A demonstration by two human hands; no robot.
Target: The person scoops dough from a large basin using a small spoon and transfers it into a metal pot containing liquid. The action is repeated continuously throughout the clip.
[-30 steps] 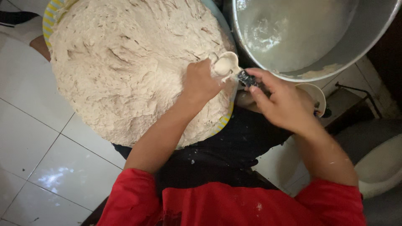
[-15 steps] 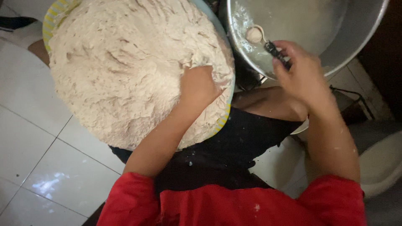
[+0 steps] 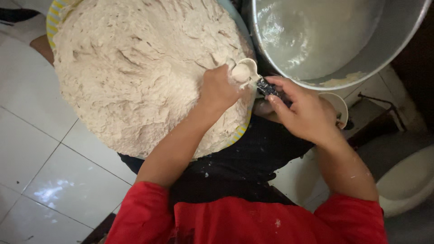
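Head view: right hand [image 3: 307, 113] gripped a filled scoop [image 3: 246, 72] over the shaggy, unfinished dough [image 3: 135, 77]; left hand [image 3: 219, 88], fingers curled, touched it.

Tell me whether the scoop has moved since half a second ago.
Yes. The scoop in the right hand was over the metal pot; it has come back out to the dough mound, beside the left hand.

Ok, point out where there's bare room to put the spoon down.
Free: white floor tiles left of the dough basin. Crowded: left hand, right hand, spoon and metal pot bunch together.
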